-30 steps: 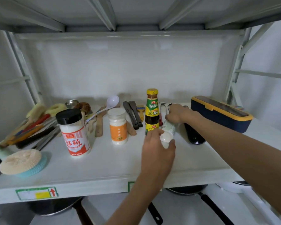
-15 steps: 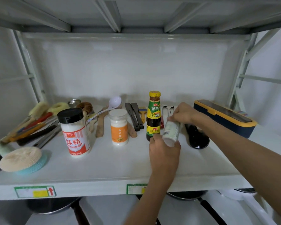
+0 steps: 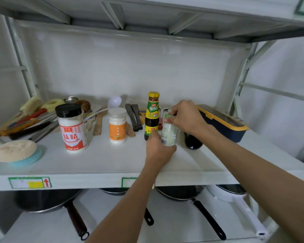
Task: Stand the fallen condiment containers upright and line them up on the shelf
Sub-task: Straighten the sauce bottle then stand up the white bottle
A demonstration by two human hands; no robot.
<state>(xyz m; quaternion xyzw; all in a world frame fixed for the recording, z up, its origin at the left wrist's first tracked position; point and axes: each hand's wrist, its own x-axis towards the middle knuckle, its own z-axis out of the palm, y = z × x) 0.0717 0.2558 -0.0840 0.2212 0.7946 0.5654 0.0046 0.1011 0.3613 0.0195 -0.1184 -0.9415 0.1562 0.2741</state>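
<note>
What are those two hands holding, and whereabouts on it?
A small white bottle, about upright beside the sauce bottle. The right hand grips its top; the left hand wraps its lower body.

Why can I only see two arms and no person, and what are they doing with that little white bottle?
The camera sits on the person's head and looks down, so you see only their arms. Both hands hold the little white bottle: the left hand grips it low down and the right hand holds its top. It looks about upright, right beside a dark sauce bottle on the white shelf. Further left stand an orange-label jar and a black-capped jar. Spoons, brushes and a round sponge lie around them, and a blue and yellow box sits on the right. Pans rest on the shelf below.
</note>
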